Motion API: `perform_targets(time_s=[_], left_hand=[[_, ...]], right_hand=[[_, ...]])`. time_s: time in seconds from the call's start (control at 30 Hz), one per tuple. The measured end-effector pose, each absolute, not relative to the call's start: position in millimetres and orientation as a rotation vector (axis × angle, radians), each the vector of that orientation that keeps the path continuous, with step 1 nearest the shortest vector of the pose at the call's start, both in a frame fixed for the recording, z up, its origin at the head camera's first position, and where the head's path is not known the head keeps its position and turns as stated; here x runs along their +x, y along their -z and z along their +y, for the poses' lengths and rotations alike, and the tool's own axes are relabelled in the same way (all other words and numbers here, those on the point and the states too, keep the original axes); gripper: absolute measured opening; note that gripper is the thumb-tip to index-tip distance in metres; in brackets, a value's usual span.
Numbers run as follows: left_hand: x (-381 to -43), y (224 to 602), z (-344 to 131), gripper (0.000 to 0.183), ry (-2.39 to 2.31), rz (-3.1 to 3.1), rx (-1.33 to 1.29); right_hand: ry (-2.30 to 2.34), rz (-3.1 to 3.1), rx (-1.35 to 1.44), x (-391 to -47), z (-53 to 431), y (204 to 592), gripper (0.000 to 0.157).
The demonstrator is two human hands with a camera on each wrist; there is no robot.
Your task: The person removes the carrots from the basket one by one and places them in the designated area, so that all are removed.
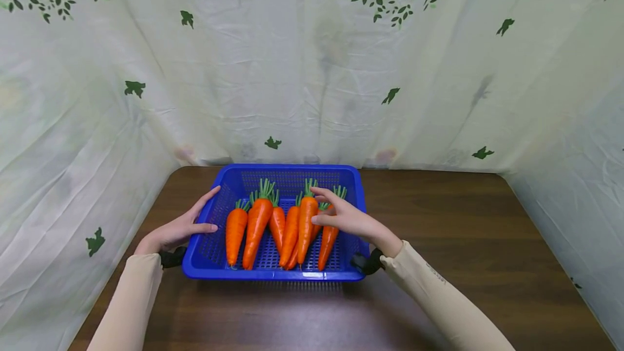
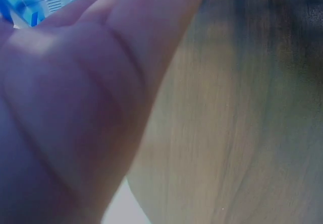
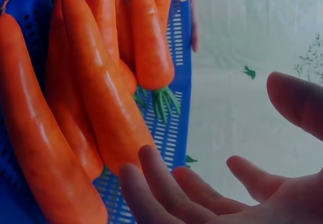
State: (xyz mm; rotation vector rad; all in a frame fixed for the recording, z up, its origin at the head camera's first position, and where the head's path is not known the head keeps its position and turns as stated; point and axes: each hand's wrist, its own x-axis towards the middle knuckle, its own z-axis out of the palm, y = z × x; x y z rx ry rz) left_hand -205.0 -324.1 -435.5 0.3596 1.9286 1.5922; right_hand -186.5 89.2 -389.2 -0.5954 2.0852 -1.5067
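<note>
Carrots (image 1: 257,226) inside blue basket (image 1: 292,175) on table (image 1: 439,221), left hand (image 1: 182,226) round rim (image 1: 234,274), right hand (image 1: 343,215) loose above

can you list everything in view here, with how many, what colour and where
Table: one, brown, low in the head view
Basket: one, blue, on the table
Carrots: at least seven, orange with green tops, in the basket
Cloth: count unclear, green-printed white, behind and beside the table
Wrist devices: two, black, by the basket's left and right sides
Sleeves: two, cream, left and right
Left hand: one, at the basket's left rim
Right hand: one, over the carrots
</note>
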Motion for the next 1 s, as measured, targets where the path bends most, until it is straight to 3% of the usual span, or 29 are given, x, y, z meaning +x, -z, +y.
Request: perform_targets(time_s=[1.0], left_hand=[[-203.4,443.9,-324.4,0.082,-1.668,1.879,0.308]], right_hand=[[1.388,2.128,-0.354,-210.1,58.6,407.8,0.072]])
